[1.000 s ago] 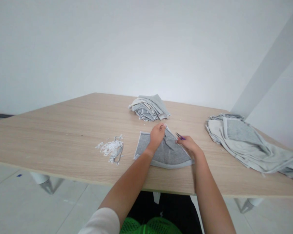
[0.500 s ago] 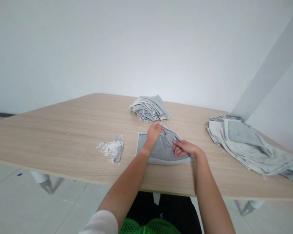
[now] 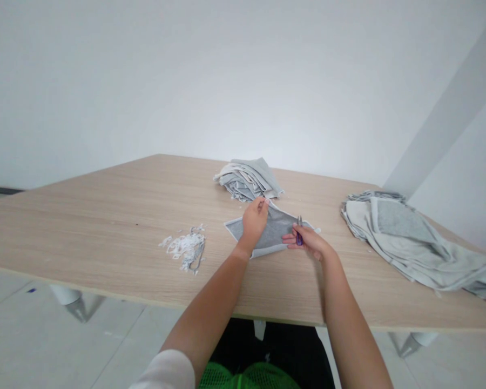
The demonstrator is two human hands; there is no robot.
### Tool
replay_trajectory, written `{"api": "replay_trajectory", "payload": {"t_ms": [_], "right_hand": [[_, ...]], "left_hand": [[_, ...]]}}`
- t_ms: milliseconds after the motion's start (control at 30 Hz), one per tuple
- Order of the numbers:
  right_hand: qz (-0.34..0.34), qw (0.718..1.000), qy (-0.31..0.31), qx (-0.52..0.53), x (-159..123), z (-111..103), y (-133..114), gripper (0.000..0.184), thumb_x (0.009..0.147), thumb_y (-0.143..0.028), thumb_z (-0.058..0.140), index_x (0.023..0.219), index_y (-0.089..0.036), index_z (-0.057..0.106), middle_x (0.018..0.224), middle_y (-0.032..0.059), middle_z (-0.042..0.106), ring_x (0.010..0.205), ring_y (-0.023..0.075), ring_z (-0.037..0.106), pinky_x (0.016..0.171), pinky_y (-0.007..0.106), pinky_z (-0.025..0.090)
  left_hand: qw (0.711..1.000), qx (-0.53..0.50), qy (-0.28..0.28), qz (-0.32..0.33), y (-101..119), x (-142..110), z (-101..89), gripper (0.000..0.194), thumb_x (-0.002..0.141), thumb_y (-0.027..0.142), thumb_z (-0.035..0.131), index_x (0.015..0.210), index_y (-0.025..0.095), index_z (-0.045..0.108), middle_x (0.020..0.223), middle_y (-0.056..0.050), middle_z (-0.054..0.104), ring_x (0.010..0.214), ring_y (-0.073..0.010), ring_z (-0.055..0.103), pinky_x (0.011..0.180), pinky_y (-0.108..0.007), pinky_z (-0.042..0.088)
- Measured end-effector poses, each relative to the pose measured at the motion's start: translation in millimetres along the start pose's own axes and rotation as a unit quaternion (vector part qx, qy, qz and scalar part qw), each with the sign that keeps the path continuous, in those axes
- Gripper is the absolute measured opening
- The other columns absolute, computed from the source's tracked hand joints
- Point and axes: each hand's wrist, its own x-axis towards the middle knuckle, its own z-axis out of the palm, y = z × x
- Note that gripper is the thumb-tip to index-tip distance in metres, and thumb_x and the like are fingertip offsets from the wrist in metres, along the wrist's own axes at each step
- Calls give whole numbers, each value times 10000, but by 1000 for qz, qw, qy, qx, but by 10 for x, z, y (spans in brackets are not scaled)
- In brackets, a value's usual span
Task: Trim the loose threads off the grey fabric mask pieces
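While left fingers (image 3: 263,202) pinch pale-edged grey cloth (image 3: 274,227), right fingers (image 3: 289,236) clasp slim purple-handled snips (image 3: 299,238).

Left hand (image 3: 254,220) — cloth (image 3: 274,229), right hand (image 3: 310,241) — snips (image 3: 299,235)

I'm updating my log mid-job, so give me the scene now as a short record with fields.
Left hand: pinching the far edge of the white-edged gray cloth
Right hand: holding purple-handled snips, blades pointing away from the person
Left side: loose white and gray trimmings
Far side: stack of gray and cream cloths
Right side: larger heap of similar cloths
Surface: wood-grain table
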Motion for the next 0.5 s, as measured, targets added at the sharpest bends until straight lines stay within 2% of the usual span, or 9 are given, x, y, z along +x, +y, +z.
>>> {"api": "replay_trajectory", "payload": {"t_ms": [67, 167, 233, 300, 367, 433, 500], "right_hand": [[-29, 995, 62, -69, 51, -61, 29, 468, 944, -643, 579, 757, -220, 509, 825, 98, 725, 846, 220, 724, 754, 314, 588], [-70, 950, 218, -211, 124, -193, 31, 455, 970, -620, 495, 752, -223, 538, 845, 116, 732, 946, 244, 708, 756, 282, 553], [-63, 942, 277, -181, 151, -241, 4, 418, 997, -565, 434, 772, -228, 533, 867, 123, 743, 923, 244, 725, 728, 282, 554], [-32, 961, 266, -60, 163, -225, -32, 364, 1014, -496, 402, 782, -232, 496, 874, 117, 750, 816, 228, 743, 677, 293, 568], [6, 979, 197, 45, 168, -161, -55, 336, 1016, -446, 417, 759, -233, 454, 866, 113, 756, 727, 211, 740, 645, 301, 582], [28, 989, 124, 76, 169, -98, -53, 339, 1005, -422, 479, 728, -228, 448, 848, 119, 760, 697, 195, 733, 645, 290, 587], [32, 992, 110, 47, 160, -91, -24, 340, 984, -428, 542, 722, -218, 482, 806, 117, 755, 672, 184, 719, 641, 274, 579]], "left_hand": [[1000, 4, 19, -20, 75, -12, -41, 317, 1029, 483, 522, 1044, 226, 705, 800, -21, 718, 793, -189, 666, 750, -267, 449], [999, -21, 18, -31, 153, -11, -82, 353, 1027, 531, 512, 1059, 227, 690, 660, 10, 665, 654, -167, 643, 683, -254, 444], [997, -70, -3, -35, 162, 2, -82, 403, 1030, 569, 475, 1065, 219, 674, 584, 25, 620, 554, -154, 611, 613, -245, 438], [992, -110, -17, -51, 134, 22, -67, 448, 1028, 601, 446, 1067, 211, 661, 537, 34, 584, 487, -150, 582, 552, -239, 423], [991, -113, -16, -74, 76, 46, -56, 456, 1023, 610, 444, 1064, 208, 656, 525, 35, 573, 465, -147, 570, 535, -238, 417], [993, -81, 6, -91, 6, 71, -67, 422, 1023, 585, 458, 1056, 215, 658, 566, 25, 602, 501, -148, 588, 568, -242, 428], [992, -26, 66, -105, -60, 97, -108, 361, 1032, 529, 466, 1044, 225, 661, 679, -4, 667, 621, -168, 640, 646, -258, 451]]}}
